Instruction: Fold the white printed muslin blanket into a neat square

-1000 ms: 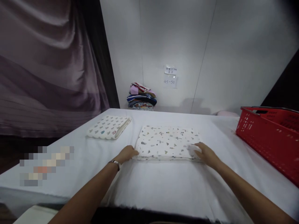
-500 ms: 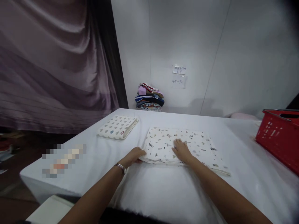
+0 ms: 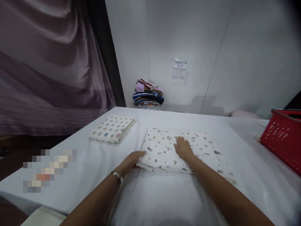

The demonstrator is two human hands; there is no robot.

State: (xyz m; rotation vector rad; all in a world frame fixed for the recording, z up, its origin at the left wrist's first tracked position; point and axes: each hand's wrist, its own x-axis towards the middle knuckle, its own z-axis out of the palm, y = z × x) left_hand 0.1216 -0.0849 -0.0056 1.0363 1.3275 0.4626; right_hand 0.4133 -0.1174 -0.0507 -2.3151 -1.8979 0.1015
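A white cloth with small printed motifs (image 3: pixel 162 147) lies folded in layers on the white table in front of me. My left hand (image 3: pixel 134 160) grips its near left corner, with the thumb on top and the fingers tucked underneath, partly hidden. My right hand (image 3: pixel 184 149) rests flat on the middle of the cloth, fingers spread. To the left, apart from both hands, lies a smaller folded cream cloth (image 3: pixel 110 127) with rows of grey shapes.
A red plastic basket (image 3: pixel 283 139) stands at the table's right side. Behind the table, a stack of folded fabrics (image 3: pixel 148 95) rises by the wall. A blurred-out patch (image 3: pixel 49 171) covers something at the left of the white table (image 3: pixel 160 194). A mauve curtain (image 3: pixel 47 62) hangs at left.
The view has shifted slightly. The cloth's near left corner looks a little lifted in my left hand. My right hand stays flat on the cloth.
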